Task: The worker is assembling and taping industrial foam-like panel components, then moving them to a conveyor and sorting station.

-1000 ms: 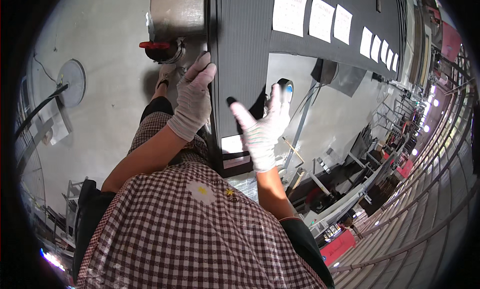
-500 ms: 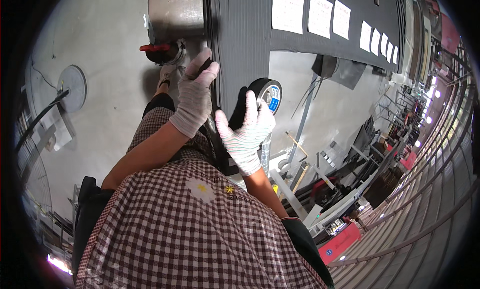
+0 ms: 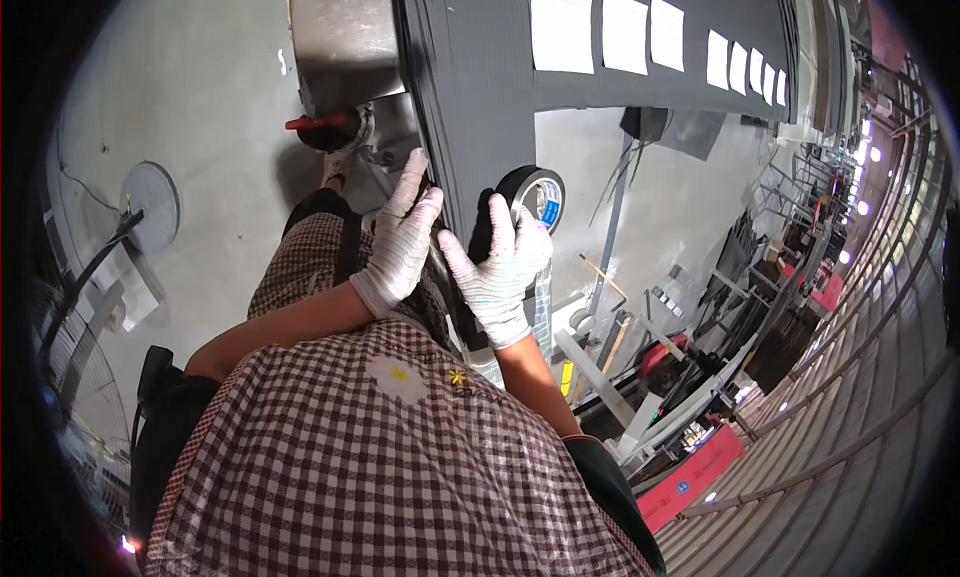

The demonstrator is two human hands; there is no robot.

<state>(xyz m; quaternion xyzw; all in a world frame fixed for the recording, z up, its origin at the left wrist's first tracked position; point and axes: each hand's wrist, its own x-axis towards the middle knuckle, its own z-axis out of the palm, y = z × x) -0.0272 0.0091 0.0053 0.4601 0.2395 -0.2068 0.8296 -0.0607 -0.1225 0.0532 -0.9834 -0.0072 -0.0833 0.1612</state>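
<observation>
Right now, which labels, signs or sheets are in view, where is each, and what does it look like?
White paper sheets: a row of blank-looking rectangles along the dark grey panel, upper middle.
Blue label: small patch inside the black tape roll, held by the right hand.
Red sign: long flat board, lower right on the floor.

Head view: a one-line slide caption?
Gloved left hand and right hand press a black tape roll against a dark panel.
</observation>
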